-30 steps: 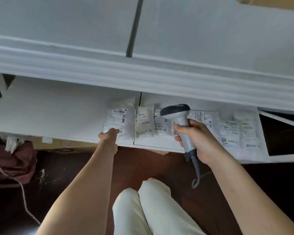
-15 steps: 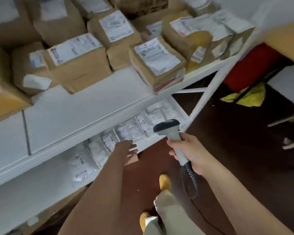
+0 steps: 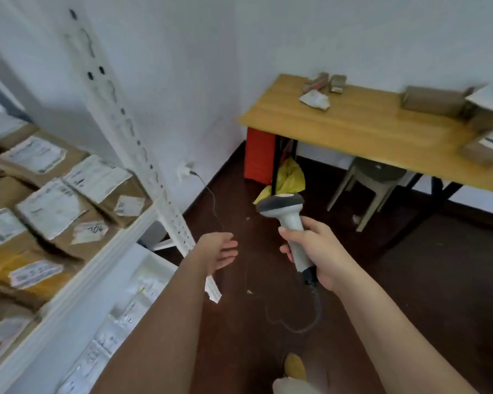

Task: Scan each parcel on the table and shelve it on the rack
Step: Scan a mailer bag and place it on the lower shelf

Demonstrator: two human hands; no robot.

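Note:
My right hand (image 3: 319, 251) grips the handle of a grey barcode scanner (image 3: 285, 217), whose dark head points away over the floor. My left hand (image 3: 218, 251) is open and holds nothing, hanging beside the white rack's upright post (image 3: 131, 132). Cardboard parcels with white labels (image 3: 52, 209) fill the rack's upper shelf at the left. Small clear bagged parcels (image 3: 117, 325) lie on the lower shelf. On the wooden table (image 3: 367, 129) at the right lie several brown box parcels (image 3: 433, 100) and a small white bag (image 3: 315, 99).
The scanner's cable (image 3: 310, 317) loops over the dark floor to a wall socket (image 3: 185, 170). Under the table stand a red box (image 3: 258, 156), a yellow bag (image 3: 289, 177) and a grey plastic stool (image 3: 373, 180). My yellow shoe (image 3: 295, 366) shows at the bottom.
My view has swung from the lower shelf to the right, towards the table. My left hand left the bagged parcels and came away with nothing in it. The scanner stayed in my right hand.

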